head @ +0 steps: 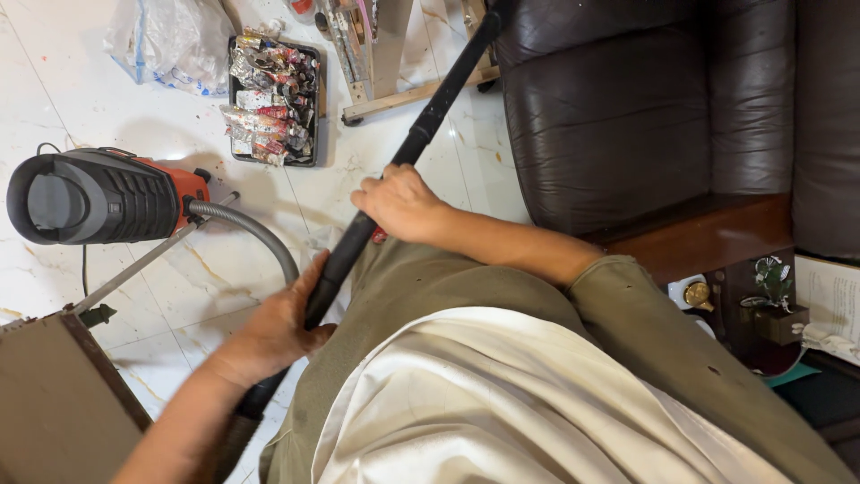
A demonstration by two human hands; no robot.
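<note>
We are looking down at our own two hands, both gripping a long black rigid vacuum wand that is running diagonally from lower left to upper right across the view. Our right hand is wrapping over the wand at its middle, fingers curling around its far side and closing on it, knuckles facing up. Our left hand is holding the wand lower down, near our lap, with the tube passing under the thumb and the fingers folding around it from below. The upper end of the wand is reaching toward a dark brown leather armchair. A grey ribbed hose is curving from the wand's lower end to a grey and orange canister vacuum cleaner sitting on the white marble-patterned tile floor. Beyond it, a black tray of crumpled paint tubes is lying on the floor.
</note>
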